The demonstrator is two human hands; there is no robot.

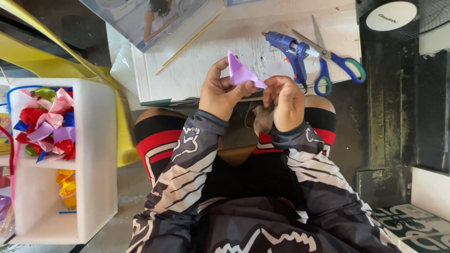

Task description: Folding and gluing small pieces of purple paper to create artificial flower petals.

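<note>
Purple folded paper [241, 72] points up-left, pinched by both hands.

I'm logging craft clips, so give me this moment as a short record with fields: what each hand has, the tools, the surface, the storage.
left hand: pinches purple folded ribbon
right hand: grips the ribbon's lower corner
tools: blue glue gun and scissors, lying on the board to the right of the hands
surface: white board over the knees, thin stick on it
storage: white foam box at left; folded ribbons of several colours in its upper compartment
</note>
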